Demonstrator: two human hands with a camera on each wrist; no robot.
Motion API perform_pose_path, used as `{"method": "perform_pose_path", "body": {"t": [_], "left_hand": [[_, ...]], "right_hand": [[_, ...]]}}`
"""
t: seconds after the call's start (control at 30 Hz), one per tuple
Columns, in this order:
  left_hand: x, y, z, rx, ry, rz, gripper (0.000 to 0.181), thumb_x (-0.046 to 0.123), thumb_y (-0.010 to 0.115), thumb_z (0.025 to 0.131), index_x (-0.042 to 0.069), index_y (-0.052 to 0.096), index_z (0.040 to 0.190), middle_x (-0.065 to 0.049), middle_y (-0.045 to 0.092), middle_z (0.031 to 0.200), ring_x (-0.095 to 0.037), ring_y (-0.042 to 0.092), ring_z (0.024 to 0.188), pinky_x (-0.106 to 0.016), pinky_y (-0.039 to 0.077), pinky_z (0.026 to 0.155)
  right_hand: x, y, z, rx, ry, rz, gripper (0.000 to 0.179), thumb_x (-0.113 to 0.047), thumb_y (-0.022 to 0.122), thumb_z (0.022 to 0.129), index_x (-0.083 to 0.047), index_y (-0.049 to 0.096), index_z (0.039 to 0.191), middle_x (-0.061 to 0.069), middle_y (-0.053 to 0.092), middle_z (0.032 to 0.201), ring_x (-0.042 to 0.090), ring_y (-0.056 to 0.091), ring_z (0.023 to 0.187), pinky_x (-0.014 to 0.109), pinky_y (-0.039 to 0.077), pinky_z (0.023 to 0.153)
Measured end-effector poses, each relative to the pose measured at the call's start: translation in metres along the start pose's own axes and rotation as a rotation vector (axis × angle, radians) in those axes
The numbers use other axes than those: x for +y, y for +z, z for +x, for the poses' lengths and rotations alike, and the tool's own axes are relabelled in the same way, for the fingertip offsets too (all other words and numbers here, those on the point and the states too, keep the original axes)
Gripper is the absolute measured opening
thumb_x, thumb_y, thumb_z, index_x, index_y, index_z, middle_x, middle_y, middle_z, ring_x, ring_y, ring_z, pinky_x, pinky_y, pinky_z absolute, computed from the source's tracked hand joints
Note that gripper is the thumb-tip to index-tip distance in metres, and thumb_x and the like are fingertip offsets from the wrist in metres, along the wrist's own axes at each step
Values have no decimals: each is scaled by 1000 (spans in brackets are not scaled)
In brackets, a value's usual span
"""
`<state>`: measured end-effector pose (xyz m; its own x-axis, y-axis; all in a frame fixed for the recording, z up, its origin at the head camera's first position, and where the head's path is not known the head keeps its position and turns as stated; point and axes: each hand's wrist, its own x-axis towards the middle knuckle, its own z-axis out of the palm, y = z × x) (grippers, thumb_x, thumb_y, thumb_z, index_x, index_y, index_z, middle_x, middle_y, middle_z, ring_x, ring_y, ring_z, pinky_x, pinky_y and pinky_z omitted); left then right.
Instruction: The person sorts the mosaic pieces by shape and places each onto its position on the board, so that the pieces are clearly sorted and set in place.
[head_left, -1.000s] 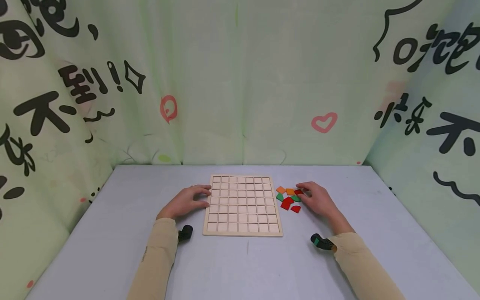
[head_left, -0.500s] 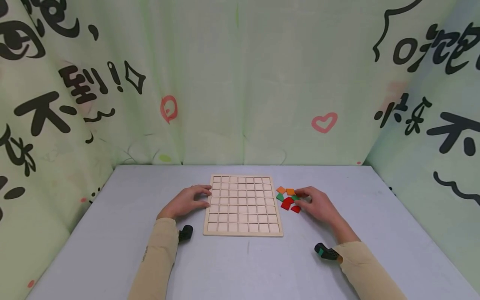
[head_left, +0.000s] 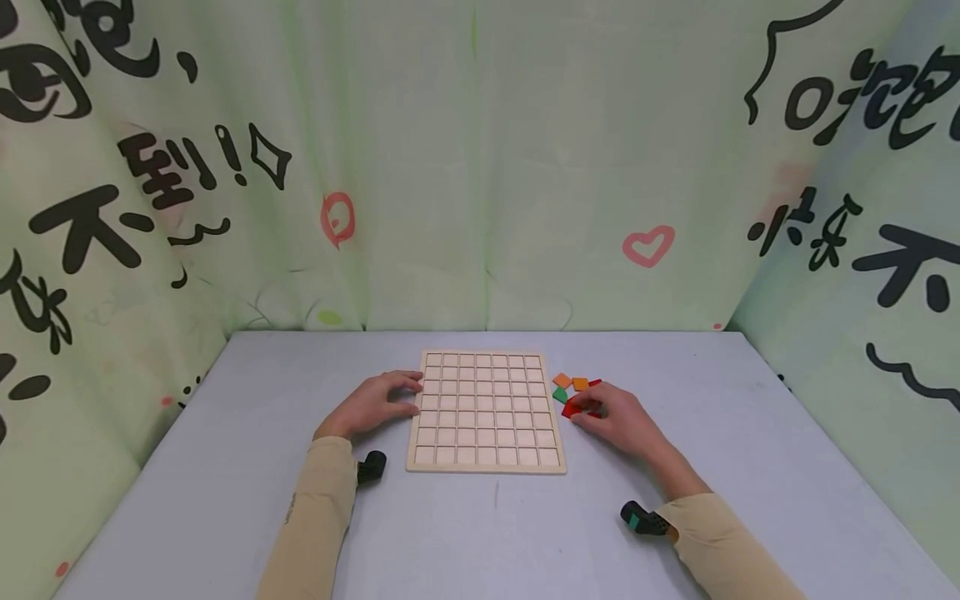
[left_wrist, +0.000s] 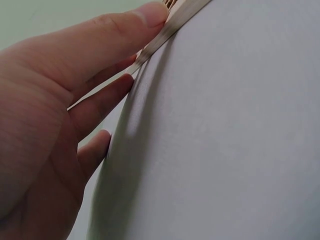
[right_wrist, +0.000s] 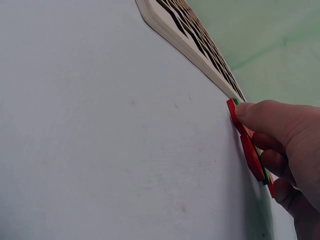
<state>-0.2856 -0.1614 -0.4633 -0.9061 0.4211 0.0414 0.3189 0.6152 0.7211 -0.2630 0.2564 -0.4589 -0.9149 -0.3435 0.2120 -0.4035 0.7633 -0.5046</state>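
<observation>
A pale wooden grid board with square cells lies on the table. My left hand rests at its left edge, fingers spread. In the left wrist view the thumb touches the board's rim. Just right of the board, my right hand has thumb and index finger at a red piece, pinching it low over the table. The right wrist view shows the thumb tip on the red piece, with another red piece under the curled fingers. This hand partly hides the pile.
Two orange pieces and a green piece lie by the board's right edge. Another red piece shows behind the right hand. A printed curtain encloses the white table at the back and sides.
My right hand has shifted left and toward me, from the back red piece to the red piece nearer the board. The left hand and board stay in place.
</observation>
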Motion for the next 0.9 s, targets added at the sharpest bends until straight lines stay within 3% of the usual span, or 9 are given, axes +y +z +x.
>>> {"method": "perform_pose_path", "body": {"t": [0.2, 0.5, 0.9], "left_hand": [[-2, 1, 0, 0, 13, -5, 38, 23, 77, 85, 7, 67, 118, -6, 51, 145, -29, 38, 139, -46, 31, 115], [2, 0, -2, -3, -1, -4, 37, 21, 77, 86, 7, 67, 118, -6, 50, 145, -29, 37, 140, -46, 31, 115], [5, -1, -4, -3, -17, -8, 36, 21, 75, 87, 7, 67, 119, -5, 49, 146, -29, 36, 140, -46, 31, 115]], "right_hand": [[-2, 3, 3, -10, 0, -27, 18, -14, 78, 84, -7, 73, 99, -2, 63, 89, 15, 58, 84, 34, 54, 76], [-5, 2, 8, -41, 32, -81, 28, -16, 74, 87, -4, 71, 112, 3, 57, 90, 18, 51, 81, 32, 49, 70], [-6, -1, 4, -57, 8, -57, 24, -11, 73, 87, -5, 71, 110, 3, 57, 91, 16, 51, 81, 30, 49, 69]]}}
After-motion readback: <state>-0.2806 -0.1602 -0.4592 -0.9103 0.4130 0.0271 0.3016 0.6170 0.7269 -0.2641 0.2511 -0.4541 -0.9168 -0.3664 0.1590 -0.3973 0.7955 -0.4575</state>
